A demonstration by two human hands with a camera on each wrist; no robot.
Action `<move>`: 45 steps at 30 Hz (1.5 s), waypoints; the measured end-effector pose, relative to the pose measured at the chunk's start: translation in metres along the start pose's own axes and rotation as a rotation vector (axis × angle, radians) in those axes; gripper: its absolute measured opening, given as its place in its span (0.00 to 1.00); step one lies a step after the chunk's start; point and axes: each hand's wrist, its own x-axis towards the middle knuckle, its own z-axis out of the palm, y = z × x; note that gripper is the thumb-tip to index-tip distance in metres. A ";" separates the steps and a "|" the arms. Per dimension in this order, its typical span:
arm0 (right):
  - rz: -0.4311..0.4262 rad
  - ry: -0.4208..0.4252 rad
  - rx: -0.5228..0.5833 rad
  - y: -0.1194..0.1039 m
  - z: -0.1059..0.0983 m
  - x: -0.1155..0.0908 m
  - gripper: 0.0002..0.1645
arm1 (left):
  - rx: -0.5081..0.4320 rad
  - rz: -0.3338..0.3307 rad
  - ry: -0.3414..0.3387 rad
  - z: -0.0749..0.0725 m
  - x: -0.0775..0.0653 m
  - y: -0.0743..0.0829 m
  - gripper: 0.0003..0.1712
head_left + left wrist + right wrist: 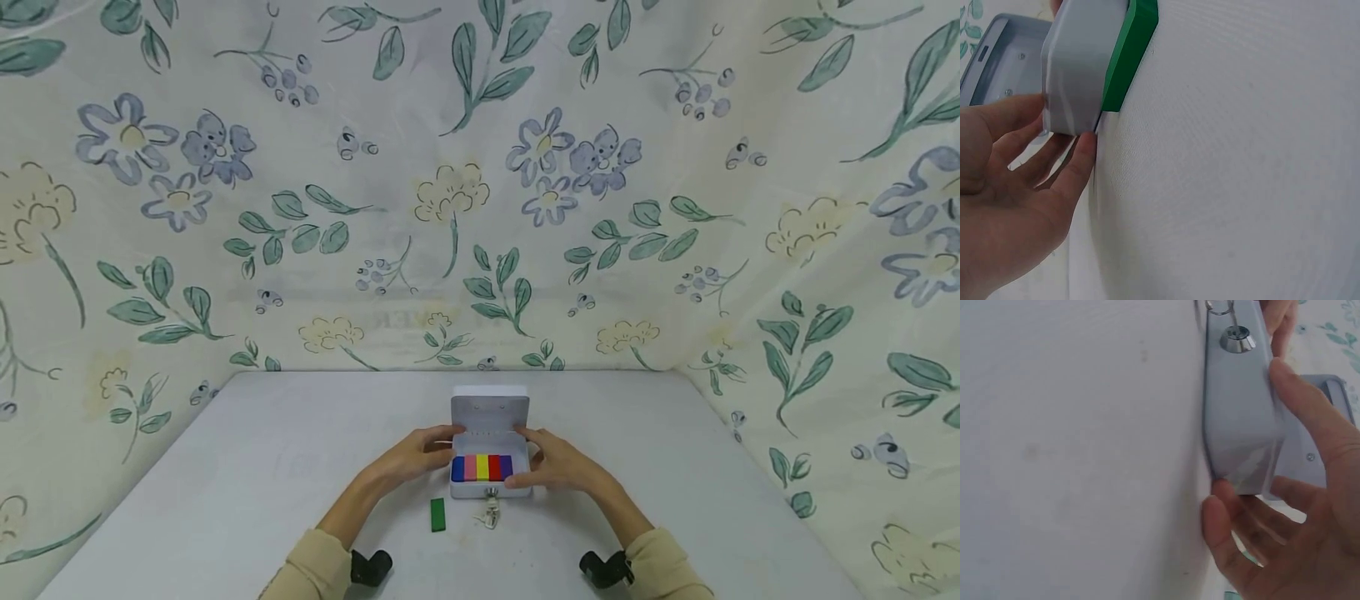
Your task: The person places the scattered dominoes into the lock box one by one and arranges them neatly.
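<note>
A small grey metal cash box (472, 492) stands on the table with its lid (490, 414) raised at the back. Inside, a row of coloured blocks shows blue (457, 469), pink (470, 468), yellow (482, 468), red (494, 468) and purple (506, 467). My left hand (420, 452) holds the box's left side, fingertips along its wall and lower edge in the left wrist view. On the right side my right hand (558, 462) grips the box, thumb (1300, 394) at the front rim and fingers round the end wall.
A green block (438, 515) lies on the white table (300, 433) in front of the box's left corner. Keys (491, 512) hang from the front lock (1237, 339). Behind the table is a flower-patterned cloth (397, 250).
</note>
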 end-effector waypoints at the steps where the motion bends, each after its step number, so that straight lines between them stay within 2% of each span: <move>1: 0.002 0.003 0.016 0.002 0.001 0.000 0.57 | 0.002 -0.003 0.004 0.000 0.000 0.001 0.28; 9: 0.045 -0.002 0.103 0.006 0.002 0.002 0.55 | 0.038 0.004 0.018 0.001 0.001 0.006 0.27; 18: 0.068 -0.020 0.115 0.008 0.002 0.003 0.55 | 0.112 0.057 0.045 0.004 -0.005 0.011 0.27; 23: 0.068 -0.021 0.119 0.009 0.003 0.002 0.55 | 0.135 0.064 0.057 0.003 -0.009 0.011 0.25; 31: 0.082 -0.019 0.127 0.009 0.005 0.003 0.55 | 0.172 0.028 0.117 -0.001 -0.024 0.012 0.28; 38: 0.089 -0.022 0.133 0.008 0.005 0.002 0.55 | 0.159 -0.013 0.087 -0.003 -0.036 0.013 0.31; 45: 0.081 -0.027 0.132 0.007 0.005 0.002 0.55 | 0.213 -0.043 0.040 -0.004 -0.043 0.012 0.31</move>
